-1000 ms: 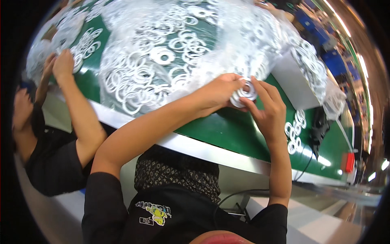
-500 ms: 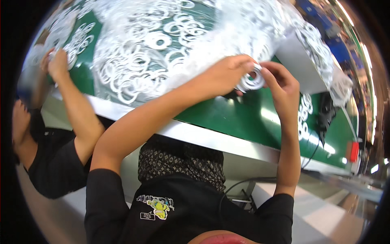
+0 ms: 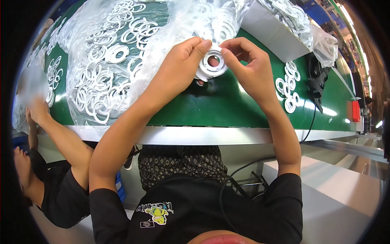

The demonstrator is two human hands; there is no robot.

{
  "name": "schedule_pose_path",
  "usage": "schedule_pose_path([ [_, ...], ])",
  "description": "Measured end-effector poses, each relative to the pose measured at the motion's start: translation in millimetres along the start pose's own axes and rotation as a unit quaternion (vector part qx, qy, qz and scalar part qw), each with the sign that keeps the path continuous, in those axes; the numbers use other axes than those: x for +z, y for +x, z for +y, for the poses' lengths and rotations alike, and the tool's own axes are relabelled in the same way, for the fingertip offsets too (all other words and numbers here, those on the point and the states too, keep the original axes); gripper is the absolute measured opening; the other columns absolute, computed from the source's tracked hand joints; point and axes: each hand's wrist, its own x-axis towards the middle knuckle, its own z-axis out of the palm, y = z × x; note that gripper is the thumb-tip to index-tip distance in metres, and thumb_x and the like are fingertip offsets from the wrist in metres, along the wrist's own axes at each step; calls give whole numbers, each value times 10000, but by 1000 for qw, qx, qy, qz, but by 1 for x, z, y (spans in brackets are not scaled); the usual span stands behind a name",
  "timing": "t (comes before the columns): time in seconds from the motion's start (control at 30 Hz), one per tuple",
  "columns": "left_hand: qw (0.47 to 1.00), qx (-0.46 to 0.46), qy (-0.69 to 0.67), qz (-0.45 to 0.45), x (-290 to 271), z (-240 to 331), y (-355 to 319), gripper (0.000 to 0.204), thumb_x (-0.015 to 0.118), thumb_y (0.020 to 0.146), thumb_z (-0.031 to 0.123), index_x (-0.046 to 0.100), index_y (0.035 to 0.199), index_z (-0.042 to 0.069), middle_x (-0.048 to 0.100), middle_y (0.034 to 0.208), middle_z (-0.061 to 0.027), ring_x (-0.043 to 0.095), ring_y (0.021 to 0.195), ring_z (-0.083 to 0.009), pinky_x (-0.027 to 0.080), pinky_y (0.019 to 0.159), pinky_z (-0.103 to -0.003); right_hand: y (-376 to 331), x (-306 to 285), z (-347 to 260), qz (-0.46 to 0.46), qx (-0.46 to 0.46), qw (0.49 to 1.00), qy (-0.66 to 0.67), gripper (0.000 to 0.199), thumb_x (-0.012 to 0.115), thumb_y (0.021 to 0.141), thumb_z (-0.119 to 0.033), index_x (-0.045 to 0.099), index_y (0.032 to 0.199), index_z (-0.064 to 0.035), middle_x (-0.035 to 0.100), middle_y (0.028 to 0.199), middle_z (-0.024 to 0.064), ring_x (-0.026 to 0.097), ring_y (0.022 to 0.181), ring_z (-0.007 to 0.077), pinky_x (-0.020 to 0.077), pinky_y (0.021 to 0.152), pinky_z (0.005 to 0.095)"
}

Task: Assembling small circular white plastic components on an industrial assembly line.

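Above the green tabletop, a round white ring-shaped part (image 3: pixel 206 71) with a hole through its middle faces up between my hands. My left hand (image 3: pixel 185 61) is closed on its left side, thumb at the upper rim and a fingertip showing through the hole. At the upper right rim, the thumb and fingers of my right hand (image 3: pixel 250 65) pinch the same part. Just beyond it, a clear plastic bag (image 3: pixel 158 46) lies heaped with white rings. Several loose white rings (image 3: pixel 289 105) rest on the table to the right of my right forearm.
A white box (image 3: pixel 272 38) full of white parts stands at the far right. Beside it are a black bundle (image 3: pixel 317 75) with a cable and a red block (image 3: pixel 356 111). White open rings (image 3: pixel 101 110) spread leftward. A co-worker's hand (image 3: pixel 38 110) holds something blurred at far left.
The view has shifted, so the table sits more level. My hands still hold the white part, now turned with its hole facing up more squarely. The co-worker's hand has moved.
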Motion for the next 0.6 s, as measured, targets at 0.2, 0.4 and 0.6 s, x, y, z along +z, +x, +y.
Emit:
schedule_pose_path([
  [0.2,987,75,143,2,-6,-10,-6,316,423,979,280,504,883,-10,549,642,-161,553,539,-215,434,524,-350,-2,3,3,-88,-15,994,-63,190,581,834,-146,564,758,27,504,575,88,443,530,100,378,504,275],
  [0.4,989,60,137,-10,-2,-1,-8,329,442,961,262,509,849,-40,568,648,-186,583,516,-271,454,525,-367,-5,-5,1,-117,85,989,-5,219,555,894,-149,610,787,35,551,605,7,493,554,59,384,517,216],
  [0.6,989,75,128,1,-11,-7,-1,299,492,950,256,565,854,-18,582,683,-93,568,574,-159,464,528,-296,-1,0,6,-116,97,986,77,235,546,921,-174,621,815,22,563,665,1,492,586,56,382,540,199],
])
